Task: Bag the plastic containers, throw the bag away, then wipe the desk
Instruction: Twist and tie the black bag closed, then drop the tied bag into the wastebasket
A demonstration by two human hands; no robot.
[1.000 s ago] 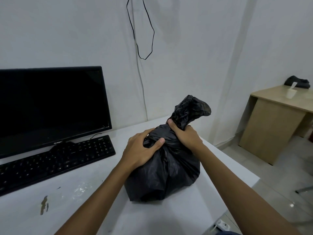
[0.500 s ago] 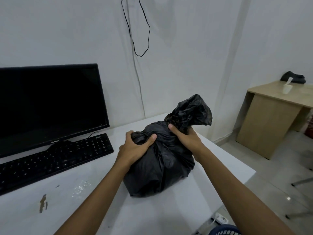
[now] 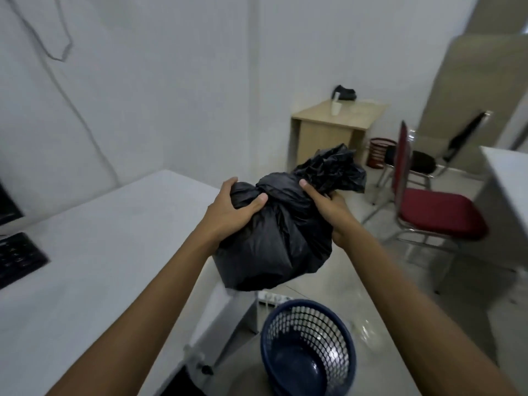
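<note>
A full black plastic bag (image 3: pixel 274 247), tied at its neck, hangs in the air past the right edge of the white desk (image 3: pixel 94 264). My left hand (image 3: pixel 231 210) grips the bag's upper left side. My right hand (image 3: pixel 325 207) grips the twisted neck on the right, with the loose top sticking up behind it. Below the bag, on the floor, stands a dark blue mesh waste basket (image 3: pixel 311 347), open and seemingly holding nothing. The plastic containers are hidden inside the bag.
A black keyboard (image 3: pixel 17 258) lies at the desk's left edge. A red chair (image 3: pixel 434 210) stands on the floor to the right, a wooden side table (image 3: pixel 334 127) behind it, another white desk (image 3: pixel 505 178) at far right. A white power strip (image 3: pixel 274 297) lies beside the basket.
Both hands have lifted the bag off the desk and carried it right, over the floor above the blue basket. The view has swung right; the monitor is nearly out of sight.
</note>
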